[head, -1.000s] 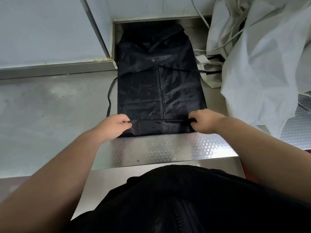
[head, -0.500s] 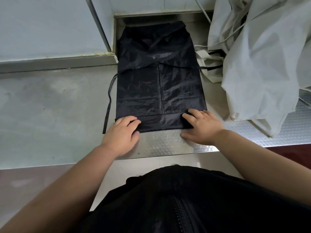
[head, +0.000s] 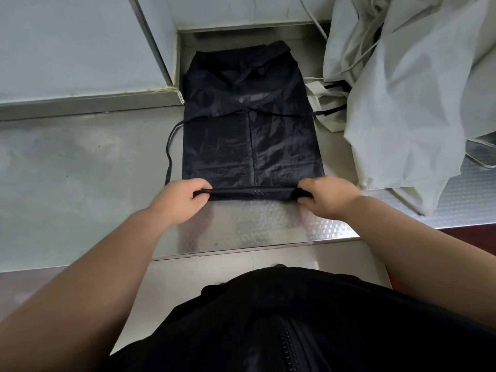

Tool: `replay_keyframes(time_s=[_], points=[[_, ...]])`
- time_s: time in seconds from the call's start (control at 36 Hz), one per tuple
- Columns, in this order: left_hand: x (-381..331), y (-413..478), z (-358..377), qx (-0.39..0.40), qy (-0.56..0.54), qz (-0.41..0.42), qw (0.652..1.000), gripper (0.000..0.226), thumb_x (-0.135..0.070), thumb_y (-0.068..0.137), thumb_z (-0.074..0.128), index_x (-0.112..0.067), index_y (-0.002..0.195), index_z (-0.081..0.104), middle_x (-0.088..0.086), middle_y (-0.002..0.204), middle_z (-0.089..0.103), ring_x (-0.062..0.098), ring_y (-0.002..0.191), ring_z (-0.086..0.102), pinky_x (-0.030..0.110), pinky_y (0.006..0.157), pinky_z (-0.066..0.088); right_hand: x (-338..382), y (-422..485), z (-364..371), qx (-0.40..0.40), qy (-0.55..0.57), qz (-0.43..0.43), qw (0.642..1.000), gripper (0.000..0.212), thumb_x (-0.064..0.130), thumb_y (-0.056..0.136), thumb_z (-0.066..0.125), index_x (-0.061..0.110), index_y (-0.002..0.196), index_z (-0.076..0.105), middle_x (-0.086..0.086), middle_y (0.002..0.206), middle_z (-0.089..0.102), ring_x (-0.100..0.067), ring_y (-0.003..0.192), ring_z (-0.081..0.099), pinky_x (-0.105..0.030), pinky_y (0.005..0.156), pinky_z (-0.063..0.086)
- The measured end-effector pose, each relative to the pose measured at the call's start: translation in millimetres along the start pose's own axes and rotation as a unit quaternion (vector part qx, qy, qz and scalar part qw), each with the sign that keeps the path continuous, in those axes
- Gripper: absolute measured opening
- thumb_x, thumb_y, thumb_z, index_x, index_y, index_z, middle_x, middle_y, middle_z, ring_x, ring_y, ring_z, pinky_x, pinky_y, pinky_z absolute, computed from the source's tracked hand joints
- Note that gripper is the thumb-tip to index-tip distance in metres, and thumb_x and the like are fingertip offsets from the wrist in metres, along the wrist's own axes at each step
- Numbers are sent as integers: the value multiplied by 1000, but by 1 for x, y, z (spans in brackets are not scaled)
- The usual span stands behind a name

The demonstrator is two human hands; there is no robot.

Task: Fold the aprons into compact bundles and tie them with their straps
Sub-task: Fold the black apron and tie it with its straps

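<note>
Half a second ago both hands were lying flat on the folded near hem with fingers straight. Now the left hand [head: 179,201] and the right hand [head: 328,197] are curling round the two ends of that hem, each gripping it between thumb and fingers. The hem is now showing as a thinner, tighter roll [head: 252,193] stretching between the two fists, where before it was a wider flat band. The black apron [head: 249,135] is lying lengthwise on the steel counter [head: 80,170], its far end reaching into the recess by the wall and its near end sitting in the hands. One black strap [head: 168,149] is trailing on the counter along the apron's left edge. Another strap [head: 327,112] is running off to the right toward the heap of white cloth [head: 402,103], which is sitting just beside the apron.
</note>
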State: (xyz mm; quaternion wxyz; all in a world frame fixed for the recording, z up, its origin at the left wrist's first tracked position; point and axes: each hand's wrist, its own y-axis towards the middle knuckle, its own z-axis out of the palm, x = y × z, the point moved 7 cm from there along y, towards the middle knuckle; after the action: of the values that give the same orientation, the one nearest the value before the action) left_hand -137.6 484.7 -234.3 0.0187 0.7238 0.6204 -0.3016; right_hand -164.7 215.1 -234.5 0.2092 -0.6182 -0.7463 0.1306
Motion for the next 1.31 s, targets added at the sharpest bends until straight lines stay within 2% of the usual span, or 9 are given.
replay_keyframes(time_s=[0.11,0.44,0.53,0.64,0.72,0.86,1.03,1.14,1.31], points=[[12,5,-2,18,-136,-62,989,9,-25,92,57,-26,85,62,-10,77,62,12,70,54,21,57,38,-11,2,-5,-3,79,34,996,22,30,99,38,17,98,55,-2,87,55,-25,85,51,-31,68,40],[20,-2,8,-147,-15,-119,982,27,-11,88,57,-14,115,56,11,115,53,30,108,51,36,85,42,-22,5,4,-87,-33,134,987,28,22,99,40,20,127,43,-9,123,45,-30,112,44,-37,86,37],[5,-9,7,-190,83,-28,978,48,5,79,56,-16,122,58,10,121,51,34,112,45,43,89,39,-9,8,8,-93,-115,69,987,39,17,94,44,26,131,47,-4,136,40,-28,123,36,-37,100,24],[-9,-9,20,-145,134,118,973,48,19,68,58,-11,104,71,8,104,66,36,98,60,43,86,43,2,6,13,-72,-64,-3,995,56,58,93,37,27,140,42,1,147,35,-20,135,28,-40,112,2],[-5,-11,24,-122,160,102,974,29,-25,90,56,-15,115,66,2,117,64,29,119,54,52,104,30,0,6,18,-37,-75,-20,996,71,66,88,38,27,146,30,3,152,27,-17,140,25,-37,116,1],[-3,-9,29,-28,221,71,972,76,-72,74,53,-30,137,43,-8,136,42,15,134,30,47,115,-2,0,16,4,-65,-43,-30,997,45,47,99,31,22,132,51,0,134,54,-18,124,48,-30,109,22],[-1,14,3,-76,131,48,987,28,-35,90,56,-30,117,61,-10,119,60,15,113,55,40,112,18,-13,22,-17,-19,53,22,998,46,51,93,44,21,128,47,-5,116,62,-26,105,58,-35,87,45],[18,28,-7,-32,-144,-59,987,20,-30,87,64,-26,107,65,-8,106,66,9,103,59,24,90,40,-23,30,-24,-1,103,46,994,40,32,90,53,21,127,45,-9,105,63,-27,90,59,-33,75,49],[47,42,-10,-95,-231,-165,954,19,-30,90,61,-18,105,62,6,98,67,31,96,62,33,77,45,-35,48,-23,-19,148,107,983,40,28,94,53,16,130,39,-15,115,58,-29,93,55,-34,78,46]])
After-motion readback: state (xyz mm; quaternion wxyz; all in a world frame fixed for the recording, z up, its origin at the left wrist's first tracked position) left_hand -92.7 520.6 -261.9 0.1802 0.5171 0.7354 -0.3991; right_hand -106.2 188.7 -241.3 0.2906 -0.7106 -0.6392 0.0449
